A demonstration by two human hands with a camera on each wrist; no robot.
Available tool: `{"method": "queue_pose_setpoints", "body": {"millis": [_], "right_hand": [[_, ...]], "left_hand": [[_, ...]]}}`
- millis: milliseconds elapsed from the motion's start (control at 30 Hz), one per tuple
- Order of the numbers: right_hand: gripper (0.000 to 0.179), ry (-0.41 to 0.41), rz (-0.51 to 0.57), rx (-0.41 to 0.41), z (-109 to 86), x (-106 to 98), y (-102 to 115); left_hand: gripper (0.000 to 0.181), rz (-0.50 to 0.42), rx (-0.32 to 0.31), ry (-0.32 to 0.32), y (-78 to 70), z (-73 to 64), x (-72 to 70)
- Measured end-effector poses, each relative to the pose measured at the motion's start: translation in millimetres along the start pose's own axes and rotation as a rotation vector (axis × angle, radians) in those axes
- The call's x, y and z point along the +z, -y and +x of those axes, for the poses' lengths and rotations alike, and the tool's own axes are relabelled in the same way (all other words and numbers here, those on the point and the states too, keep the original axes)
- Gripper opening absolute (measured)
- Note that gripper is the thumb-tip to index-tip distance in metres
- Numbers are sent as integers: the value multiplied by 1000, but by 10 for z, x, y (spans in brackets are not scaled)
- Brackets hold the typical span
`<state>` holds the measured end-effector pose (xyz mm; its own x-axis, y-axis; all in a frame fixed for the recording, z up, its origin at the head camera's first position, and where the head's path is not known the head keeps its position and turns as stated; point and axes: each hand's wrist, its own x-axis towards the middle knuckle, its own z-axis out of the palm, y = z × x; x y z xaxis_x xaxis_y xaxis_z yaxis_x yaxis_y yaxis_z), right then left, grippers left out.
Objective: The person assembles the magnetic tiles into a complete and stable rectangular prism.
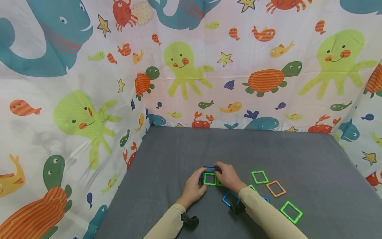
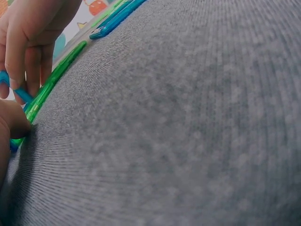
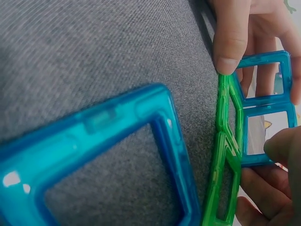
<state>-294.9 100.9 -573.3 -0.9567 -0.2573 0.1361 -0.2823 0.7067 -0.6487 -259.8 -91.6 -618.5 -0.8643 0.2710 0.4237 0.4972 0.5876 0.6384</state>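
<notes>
Square magnetic tiles with hollow middles form a small structure on the grey cloth. A flat green tile (image 1: 210, 184) has a second green tile (image 3: 214, 188) beside it. Along their back edge stand two blue tiles side by side, one blue tile (image 3: 285, 70) near my left hand and another blue tile (image 3: 245, 136) near my right. My left hand (image 1: 193, 188) pinches the left end, its thumb at the green tile's edge and its fingers behind the blue one. With thumb and fingers, my right hand (image 1: 229, 177) holds the right blue tile.
Near my right wrist lies a loose blue tile (image 1: 225, 196). Farther right are a green tile (image 1: 258, 171), an orange tile (image 1: 271, 190) and another green tile (image 1: 295, 208). My right sleeve (image 1: 262, 209) partly covers more tiles. A sea-animal curtain (image 1: 206, 73) surrounds the grey table (image 1: 155, 186).
</notes>
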Motion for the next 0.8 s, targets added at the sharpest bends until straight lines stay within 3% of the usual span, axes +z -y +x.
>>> {"method": "queue_pose_setpoints", "body": {"millis": [367,800], "right_hand": [[27,5,17,-15,-111,-129,-112],[25,-40,-98,-18,-570,-550,-523]], "left_hand": [[66,19,12,-6,10,25,23],[63,25,6,9,9,5,-4]]}}
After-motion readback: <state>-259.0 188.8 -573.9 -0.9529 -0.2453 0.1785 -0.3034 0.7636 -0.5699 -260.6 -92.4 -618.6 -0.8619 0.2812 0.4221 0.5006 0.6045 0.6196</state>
